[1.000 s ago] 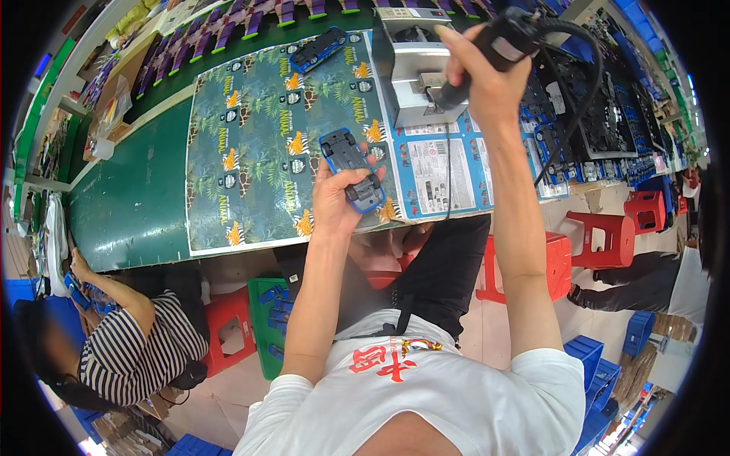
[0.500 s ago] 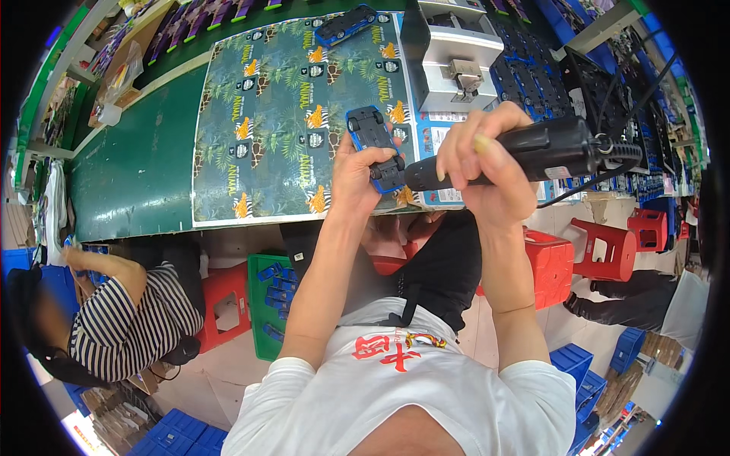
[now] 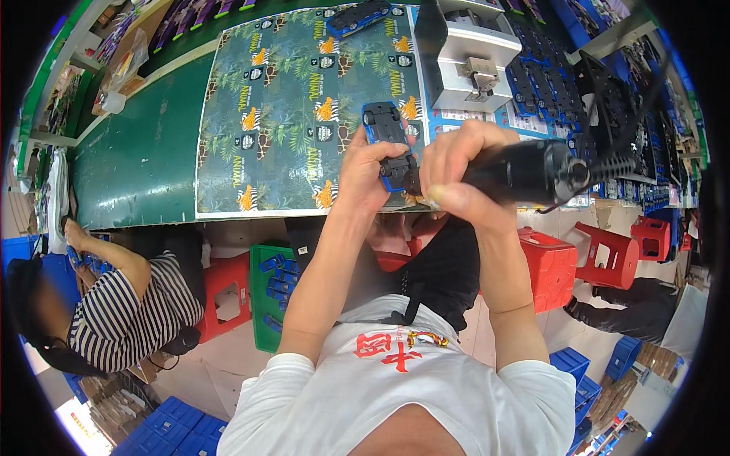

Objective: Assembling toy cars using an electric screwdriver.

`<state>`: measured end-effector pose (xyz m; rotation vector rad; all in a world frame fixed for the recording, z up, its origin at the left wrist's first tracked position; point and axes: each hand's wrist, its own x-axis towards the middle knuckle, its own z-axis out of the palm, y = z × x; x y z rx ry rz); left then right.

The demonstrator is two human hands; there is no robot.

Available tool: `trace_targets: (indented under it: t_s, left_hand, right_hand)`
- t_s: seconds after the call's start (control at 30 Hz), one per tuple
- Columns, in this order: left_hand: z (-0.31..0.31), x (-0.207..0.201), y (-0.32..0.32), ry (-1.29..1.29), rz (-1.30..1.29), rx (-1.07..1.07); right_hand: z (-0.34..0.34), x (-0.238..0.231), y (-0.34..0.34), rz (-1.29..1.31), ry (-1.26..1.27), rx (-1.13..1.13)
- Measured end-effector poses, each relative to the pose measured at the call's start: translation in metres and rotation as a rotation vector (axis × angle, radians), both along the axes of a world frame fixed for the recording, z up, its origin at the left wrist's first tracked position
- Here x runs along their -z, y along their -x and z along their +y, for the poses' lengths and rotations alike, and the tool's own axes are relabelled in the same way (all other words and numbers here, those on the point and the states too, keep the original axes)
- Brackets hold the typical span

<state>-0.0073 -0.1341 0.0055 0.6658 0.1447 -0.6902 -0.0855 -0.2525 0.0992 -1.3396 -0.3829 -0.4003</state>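
My left hand point(image 3: 367, 171) is closed round a blue toy car point(image 3: 388, 137), holding it underside up so its black base and wheels show. My thumb lies across the base. In my right hand point(image 3: 465, 167) is a black electric screwdriver point(image 3: 517, 172), held level with its cable trailing off to the right. Its front end points at the near end of the car; my fingers hide the tip, so I cannot tell whether it touches. Another blue toy car point(image 3: 357, 17) lies underside up at the far edge of the patterned sheet point(image 3: 289, 144).
A silver metal fixture point(image 3: 475, 72) stands right of the sheet. Beyond it lie rows of blue toy cars point(image 3: 536, 95). Below the green table point(image 3: 141, 163) is a green crate point(image 3: 262, 334) of blue parts. Red stools point(image 3: 547, 270) stand right; a person in stripes point(image 3: 137, 304) sits left.
The screwdriver has swung so its rear faces more toward me, and my right hand has come lower and left. The car has turned slightly more upright in my left hand.
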Motion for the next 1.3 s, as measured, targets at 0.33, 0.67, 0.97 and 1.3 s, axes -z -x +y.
trace_targets:
  t_s: [0.33,0.67,0.97,1.3]
  left_hand:
    - [0.003,0.007,-0.006,-0.01,-0.057,0.04]
    - [-0.002,-0.006,0.007,0.015,-0.109,0.041]
    - [0.043,-0.039,-0.075,-0.161,-0.286,0.157]
    - [0.079,-0.028,-0.101,0.267,-0.141,0.141]
  right_hand:
    - [0.006,-0.004,-0.003,0.018,-0.184,-0.087]
    - [-0.006,0.001,0.01,-0.119,-0.186,-0.109]
    - [-0.086,-0.004,0.066,-0.223,0.036,0.276]
    - [-0.109,0.039,0.068,-0.063,0.123,0.749]
